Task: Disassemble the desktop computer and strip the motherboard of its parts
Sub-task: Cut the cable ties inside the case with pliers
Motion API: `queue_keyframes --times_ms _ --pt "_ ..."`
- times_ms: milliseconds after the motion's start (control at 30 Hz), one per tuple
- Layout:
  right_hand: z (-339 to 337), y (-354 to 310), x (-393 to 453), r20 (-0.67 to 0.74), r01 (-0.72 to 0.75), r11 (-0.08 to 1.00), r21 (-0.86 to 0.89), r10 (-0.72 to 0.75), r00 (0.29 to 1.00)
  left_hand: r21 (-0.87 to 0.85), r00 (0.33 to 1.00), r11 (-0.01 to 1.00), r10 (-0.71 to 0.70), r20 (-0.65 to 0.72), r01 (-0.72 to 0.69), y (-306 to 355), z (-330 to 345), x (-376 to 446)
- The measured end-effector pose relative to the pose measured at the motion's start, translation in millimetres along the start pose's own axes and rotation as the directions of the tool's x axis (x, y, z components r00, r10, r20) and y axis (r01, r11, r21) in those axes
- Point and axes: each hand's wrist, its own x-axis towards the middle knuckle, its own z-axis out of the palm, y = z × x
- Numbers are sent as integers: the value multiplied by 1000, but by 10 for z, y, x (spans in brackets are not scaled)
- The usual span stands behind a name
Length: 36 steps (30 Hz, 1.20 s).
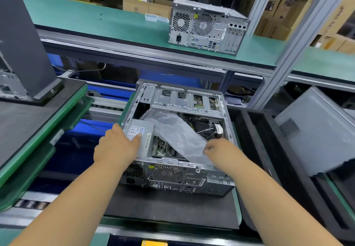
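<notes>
An open desktop computer case (184,176) lies on its side on a black mat, its rear panel toward me. Inside I see a grey power supply (143,142) at the left, a drive cage (184,99) at the far end and cables at the right. A translucent plastic bag (172,130) drapes across the inside. My left hand (117,146) rests on the case's left rim, with the thumb lying on the power supply. My right hand (221,148) pinches the near end of the plastic bag at the case's right side. The motherboard is mostly hidden under the bag.
A second closed computer case (207,26) stands on the green upper shelf (96,19). A black case (23,49) stands on the left mat. A grey side panel (317,130) leans in a black tray at the right. Cardboard boxes fill the background.
</notes>
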Motion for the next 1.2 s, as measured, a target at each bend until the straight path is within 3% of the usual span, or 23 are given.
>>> queue_keyframes --times_ms 67,133,233,333,467,633,733,833,900,967,1067,1200 --pt "8 -90 33 195 -56 997 -43 64 979 -17 999 999 30 -27 -31 1 -31 -16" --pt "14 -111 89 203 -96 995 -34 101 974 -21 993 996 81 -88 -83 13 -67 -74" --pt "-65 -143 85 69 -79 986 145 70 995 -83 966 975 189 -179 -206 42 -118 -191" --pt "-251 -212 -5 -170 96 905 415 -27 985 -283 949 916 230 -214 -286 104 -168 -327" --pt "-464 -277 -134 -356 328 739 588 -127 926 -531 953 791 252 -169 -304 281 -192 -498" --pt "-563 -192 -297 -412 461 529 712 -217 885 -795 932 606 309 191 -38 637 -140 -688" --pt "-525 -101 -413 -394 479 399 782 -280 876 -901 879 380 328 344 211 863 -91 -869" --pt "-388 16 -525 -294 391 333 858 -305 906 -931 858 225 372 355 287 1018 -34 -1001" --pt "-274 112 -596 -201 322 385 865 -322 925 -955 891 176 352 287 239 1075 20 -1095" --pt "-178 210 -667 -139 304 446 842 -365 921 -973 936 160 288 204 163 1098 72 -1208" --pt "-89 316 -723 -134 340 461 819 -423 896 -969 977 243 189 94 46 1035 96 -1356" --pt "-44 365 -749 -126 327 424 845 -437 891 -960 992 271 91 92 65 874 34 -1581"
